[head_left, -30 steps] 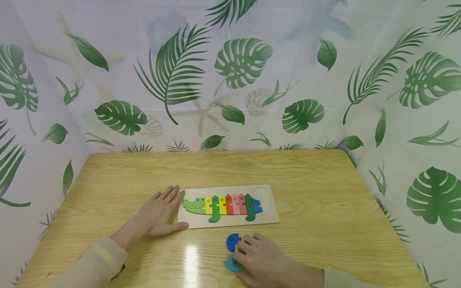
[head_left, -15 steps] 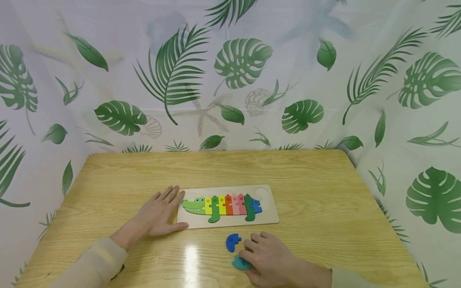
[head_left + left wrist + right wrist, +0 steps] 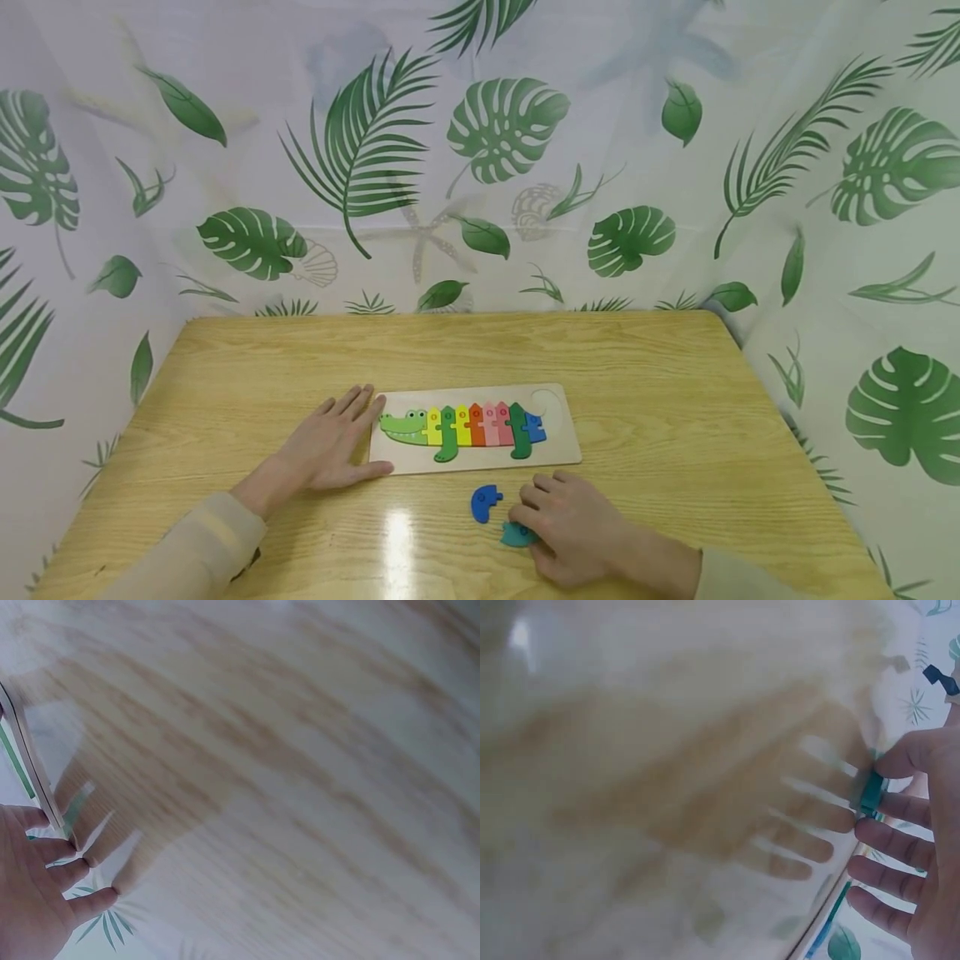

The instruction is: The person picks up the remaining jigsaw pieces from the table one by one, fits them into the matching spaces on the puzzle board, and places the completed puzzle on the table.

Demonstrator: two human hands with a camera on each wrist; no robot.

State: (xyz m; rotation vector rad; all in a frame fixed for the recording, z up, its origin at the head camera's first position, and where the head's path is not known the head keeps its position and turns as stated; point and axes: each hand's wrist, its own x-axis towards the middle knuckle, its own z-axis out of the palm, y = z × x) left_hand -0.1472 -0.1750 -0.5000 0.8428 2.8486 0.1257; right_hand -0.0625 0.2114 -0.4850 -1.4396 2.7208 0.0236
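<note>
A wooden crocodile puzzle board point(image 3: 480, 465) lies on the table, with a green head point(image 3: 403, 428) and several coloured body pieces set in it. A round recess at its right end shows bare wood. My left hand point(image 3: 337, 443) rests with spread fingers against the board's left edge. In front of the board, my right hand point(image 3: 573, 525) pinches a teal puzzle piece point(image 3: 516, 534) between thumb and fingers, at table level. The right wrist view shows this teal piece point(image 3: 871, 793) edge-on at the thumb tip. Just left of that hand lies a dark blue curved puzzle piece point(image 3: 484, 503).
The wooden table point(image 3: 660, 400) has a glossy top with a bright light reflection near its front. A white cloth point(image 3: 480, 167) printed with green leaves hangs behind and along both sides.
My right hand has slid to the right and slightly away from me, taking the teal puzzle piece along. The dark blue piece, the board and my left hand have stayed put.
</note>
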